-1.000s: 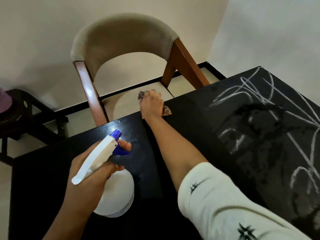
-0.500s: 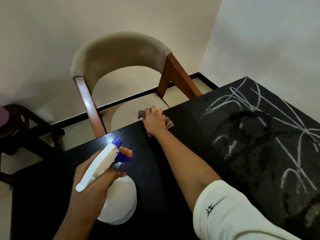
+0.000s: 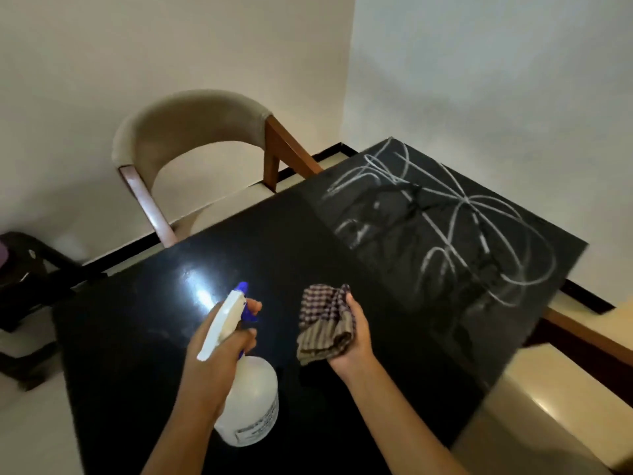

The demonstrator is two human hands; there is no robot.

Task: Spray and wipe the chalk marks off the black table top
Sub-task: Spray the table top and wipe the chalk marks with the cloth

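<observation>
The black table top [image 3: 281, 248] fills the middle of the view. White chalk marks [image 3: 445, 228] cover its far right part, with wet smeared patches among them; the left part is dark and glossy. My left hand [image 3: 219, 354] grips a white spray bottle [image 3: 250, 402] by its neck, a finger on the blue trigger, nozzle pointing away over the table. My right hand [image 3: 352, 341] holds a bunched checked cloth [image 3: 323, 323] above the table's near middle, left of the chalk marks.
A beige padded chair [image 3: 191, 138] with wooden legs stands at the table's far edge. A dark low stool [image 3: 24, 269] sits at the left. A wooden rail [image 3: 589, 334] runs past the table's right edge. Walls close in behind and to the right.
My right hand has pulled the cloth back from the table's far edge to the near middle and lifted it. The view has tilted, showing more of the chalk. The bottle stays held.
</observation>
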